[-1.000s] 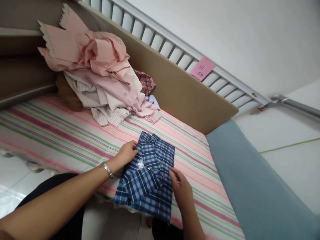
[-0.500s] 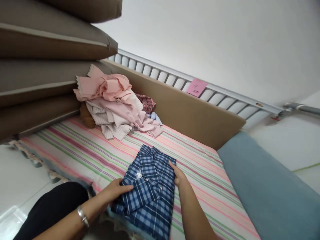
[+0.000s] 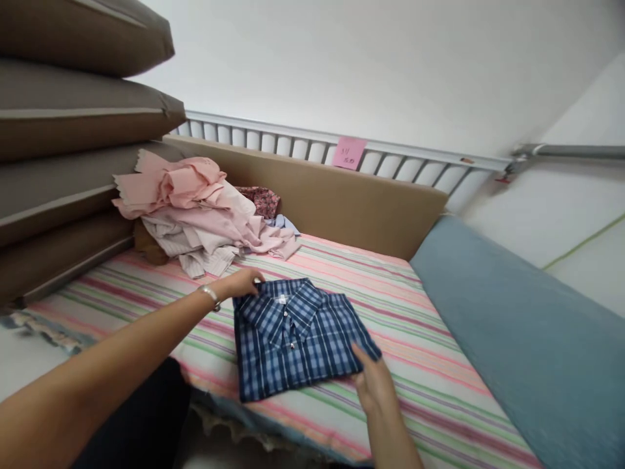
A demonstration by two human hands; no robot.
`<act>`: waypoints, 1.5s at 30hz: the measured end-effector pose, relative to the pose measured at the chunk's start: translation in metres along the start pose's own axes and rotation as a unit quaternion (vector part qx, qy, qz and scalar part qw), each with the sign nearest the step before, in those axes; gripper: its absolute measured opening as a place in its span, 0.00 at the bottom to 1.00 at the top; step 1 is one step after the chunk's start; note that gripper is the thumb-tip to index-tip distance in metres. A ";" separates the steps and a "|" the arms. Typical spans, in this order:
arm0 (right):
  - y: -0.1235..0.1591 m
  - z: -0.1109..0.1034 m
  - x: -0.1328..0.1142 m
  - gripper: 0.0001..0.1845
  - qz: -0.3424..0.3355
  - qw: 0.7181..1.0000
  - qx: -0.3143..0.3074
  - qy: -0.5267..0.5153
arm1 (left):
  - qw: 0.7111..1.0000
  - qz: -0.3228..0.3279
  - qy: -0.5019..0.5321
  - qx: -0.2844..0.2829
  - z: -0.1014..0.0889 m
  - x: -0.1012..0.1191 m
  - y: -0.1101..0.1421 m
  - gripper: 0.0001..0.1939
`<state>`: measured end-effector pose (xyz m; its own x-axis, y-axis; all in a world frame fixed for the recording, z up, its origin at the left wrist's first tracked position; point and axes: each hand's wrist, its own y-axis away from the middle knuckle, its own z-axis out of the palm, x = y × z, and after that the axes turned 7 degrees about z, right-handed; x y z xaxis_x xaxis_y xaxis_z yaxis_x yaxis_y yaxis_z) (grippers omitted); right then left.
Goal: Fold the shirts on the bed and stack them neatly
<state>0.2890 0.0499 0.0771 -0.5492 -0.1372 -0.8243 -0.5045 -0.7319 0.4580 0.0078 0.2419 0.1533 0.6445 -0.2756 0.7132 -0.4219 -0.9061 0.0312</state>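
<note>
A blue plaid shirt [image 3: 303,345], folded into a neat rectangle with its collar at the far side, lies on the striped bedsheet [image 3: 454,391]. Two small buttons and a white neck label show at its collar. My left hand [image 3: 244,283], with a silver bracelet on the wrist, pinches the shirt's far left corner. At the near right corner my right hand [image 3: 374,378] grips the edge, thumb on top and the other fingers partly hidden beneath the cloth.
A heap of pink and pale clothes [image 3: 205,202] sits at the far left beside stacked brown cushions [image 3: 88,137]. A tan board [image 3: 342,208] and a metal rail [image 3: 293,140] with a pink note [image 3: 349,152] run along the back. On the right leans a blue-grey panel [image 3: 512,326].
The shirt has been turned clockwise, so its collar now faces away. My left hand has moved to the far left corner, my right hand down to the near right. The view has shifted right.
</note>
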 end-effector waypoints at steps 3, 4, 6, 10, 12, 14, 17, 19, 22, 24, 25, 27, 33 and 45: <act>0.037 -0.044 0.036 0.40 0.072 0.997 -0.003 -0.029 | 0.995 -0.016 0.003 0.101 0.011 0.009 -0.021 0.21; 0.044 -0.057 0.044 0.42 0.088 0.995 -0.007 -0.040 | 0.990 -0.026 0.010 0.135 0.019 0.006 -0.019 0.22; 0.048 -0.078 0.047 0.44 0.099 0.994 -0.017 -0.049 | 0.981 -0.049 0.035 0.187 0.036 -0.006 -0.001 0.21; 0.022 -0.097 0.018 0.40 0.102 0.992 -0.015 0.068 | 0.960 -0.105 0.110 0.236 0.065 -0.036 0.054 0.15; 0.000 -0.092 0.000 0.37 0.072 0.983 0.017 0.169 | 0.951 -0.128 0.152 0.235 0.073 -0.043 0.074 0.12; -0.020 -0.080 -0.015 0.33 0.002 0.960 0.049 0.275 | 0.945 -0.145 0.190 0.223 0.077 -0.045 0.082 0.11; -0.041 -0.055 -0.028 0.24 -0.124 0.890 0.057 0.434 | 0.938 -0.167 0.222 0.208 0.081 -0.043 0.078 0.12; -0.048 -0.039 -0.033 0.19 -0.163 0.854 0.054 0.491 | 0.936 -0.173 0.226 0.206 0.086 -0.041 0.071 0.14; -0.054 -0.026 -0.036 0.16 -0.175 0.841 0.068 0.508 | 0.939 -0.158 0.220 0.214 0.094 -0.041 0.064 0.16; -0.057 -0.023 -0.035 0.15 -0.181 0.832 0.078 0.518 | 0.940 -0.140 0.218 0.223 0.099 -0.041 0.064 0.16; -0.059 -0.023 -0.034 0.16 -0.187 0.831 0.078 0.518 | 0.940 -0.124 0.217 0.233 0.100 -0.041 0.065 0.16; -0.064 -0.024 -0.032 0.19 -0.208 0.840 0.056 0.497 | 0.938 -0.083 0.203 0.267 0.103 -0.042 0.068 0.16; -0.092 -0.026 -0.020 0.18 -0.189 0.841 0.016 0.507 | 0.937 -0.071 0.136 0.314 0.113 -0.050 0.073 0.11; -0.051 0.002 -0.030 0.28 -0.329 0.807 0.049 0.488 | 0.869 -0.252 0.367 0.217 0.094 -0.039 0.061 0.20</act>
<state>0.3300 0.0924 0.0790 0.6199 -0.2362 -0.7482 -0.5504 -0.8106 -0.2001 0.0169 0.1668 0.0615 0.0306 0.3250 0.9452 0.1787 -0.9322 0.3148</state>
